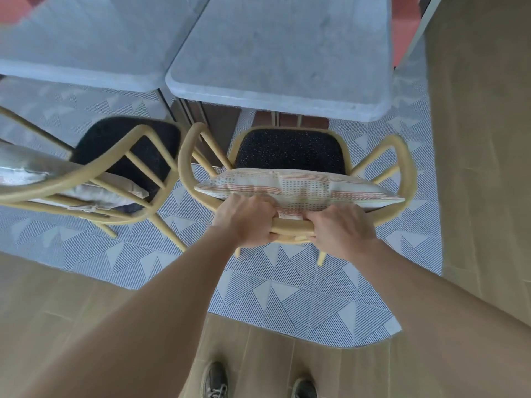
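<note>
Where the view begins, at its lower edge, I read two dark lace-up shoes standing on the light brown wood-plank floor. Their toes point toward a blue-and-white floor section patterned with striped triangles. Both bare forearms extend forward over that section.

Hand status, as I see it:
- My left hand has its fingers curled over the curved top rail of the yellow bentwood armchair. The knuckles face up and the grip sits left of the rail's middle.
- My right hand is wrapped round the same rail just beside the left. A short bare stretch of rail shows between the two.

Just beyond the rail, a flat rectangular cream cushion with red and dark dashed bands spans the space between the armrests. Its near edge touches the fingers of both hands. I cannot tell whether the fingers pinch it as well.

Past the cushion lies the armchair's black speckled seat pad, just short of the near edge of a pale grey stone worktop with rounded corners.

To the left stands a second yellow armchair, turned at an angle, with a grey cushion on its dark seat. Behind it, a second grey stone worktop sits just beside the first.
</note>
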`<state>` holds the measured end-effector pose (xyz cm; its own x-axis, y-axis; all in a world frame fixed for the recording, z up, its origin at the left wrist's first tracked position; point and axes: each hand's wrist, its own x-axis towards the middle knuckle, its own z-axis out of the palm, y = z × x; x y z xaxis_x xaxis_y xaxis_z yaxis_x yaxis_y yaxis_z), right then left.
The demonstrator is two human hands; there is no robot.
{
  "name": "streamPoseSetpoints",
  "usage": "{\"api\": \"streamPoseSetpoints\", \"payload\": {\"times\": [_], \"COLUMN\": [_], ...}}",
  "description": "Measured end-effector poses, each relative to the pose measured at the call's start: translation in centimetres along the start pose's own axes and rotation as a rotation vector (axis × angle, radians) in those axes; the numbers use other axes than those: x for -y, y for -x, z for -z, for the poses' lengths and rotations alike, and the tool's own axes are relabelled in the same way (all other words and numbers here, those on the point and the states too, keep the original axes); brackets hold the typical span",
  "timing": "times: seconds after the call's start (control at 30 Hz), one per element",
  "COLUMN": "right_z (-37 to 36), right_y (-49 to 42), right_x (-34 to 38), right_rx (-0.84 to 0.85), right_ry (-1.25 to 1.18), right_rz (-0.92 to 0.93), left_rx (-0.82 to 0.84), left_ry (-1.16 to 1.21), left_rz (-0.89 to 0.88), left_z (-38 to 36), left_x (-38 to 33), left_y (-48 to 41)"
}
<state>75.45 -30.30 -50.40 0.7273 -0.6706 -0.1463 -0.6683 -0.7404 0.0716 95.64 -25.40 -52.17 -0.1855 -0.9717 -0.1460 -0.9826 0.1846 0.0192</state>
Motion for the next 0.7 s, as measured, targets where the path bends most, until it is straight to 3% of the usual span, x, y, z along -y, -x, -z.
{"api": "streamPoseSetpoints", "payload": {"times": [0.3, 0.7], "right_z": [1.2, 1.1], "right_y": [-0.1, 1.9], "right_x": [1.7, 9.0], "right_rx": [0.116, 0.12], "right_ry": [0.001, -0.004], "right_rz": [-0.075, -0.153], "left_rx": [0.037, 0.024], "left_ry": [0.025, 0.043], "left_rz": [-0.028, -0.127], "left_z": [-0.1, -1.0], "left_x": [0.5, 3.3], "left_y": [0.0, 5.8]}}
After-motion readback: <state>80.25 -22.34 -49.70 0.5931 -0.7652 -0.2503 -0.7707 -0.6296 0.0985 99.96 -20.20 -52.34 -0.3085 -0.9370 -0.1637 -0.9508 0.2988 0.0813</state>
